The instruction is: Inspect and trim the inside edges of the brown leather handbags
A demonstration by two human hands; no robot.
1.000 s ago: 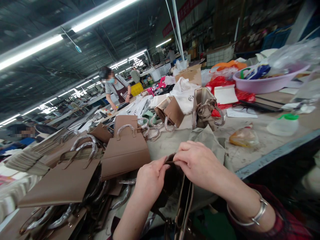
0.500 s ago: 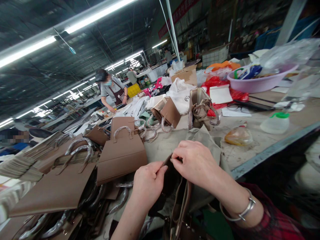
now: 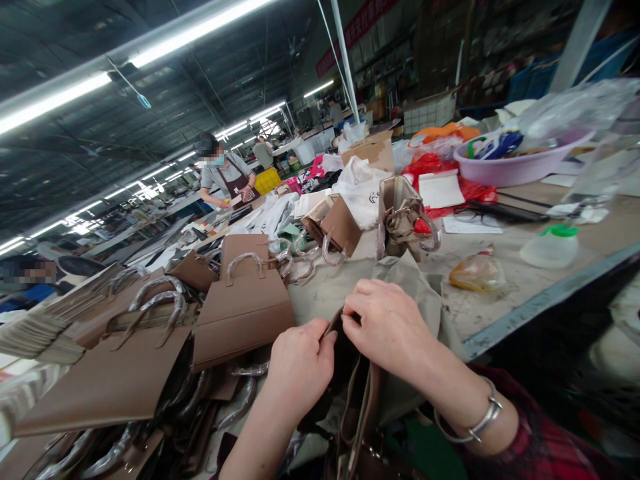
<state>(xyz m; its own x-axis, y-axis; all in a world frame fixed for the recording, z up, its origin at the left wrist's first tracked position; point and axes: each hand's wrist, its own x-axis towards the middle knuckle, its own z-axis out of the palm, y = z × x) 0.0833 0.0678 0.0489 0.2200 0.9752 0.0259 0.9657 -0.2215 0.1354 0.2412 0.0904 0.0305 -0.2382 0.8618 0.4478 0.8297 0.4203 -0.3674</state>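
Both of my hands pinch the edge of a dark brown handbag [image 3: 361, 400] in front of me. My left hand [image 3: 303, 363] has its thumb and fingers closed on the rim. Just to the right, my right hand [image 3: 383, 320] grips the same edge with bent fingertips. The bag's mouth gapes toward me below the hands; its lower part runs out of view. Beside my left hand lies a brown handbag [image 3: 245, 320] with a plastic-wrapped handle. Another large brown handbag [image 3: 110, 373] rests on the pile at the left.
A pink basin [image 3: 515, 167] holds odds and ends at the back right. Nearer are a bottle with a green cap [image 3: 553, 247] and a small amber plastic bag [image 3: 477, 272]. The table's metal edge [image 3: 550, 303] slants along the right. A co-worker [image 3: 227, 173] stands beyond the piles.
My hands stay on the bag's edge, with only a slight shift of the fingers and right wrist. The co-worker has raised their hands from the table, now holding a small light piece.
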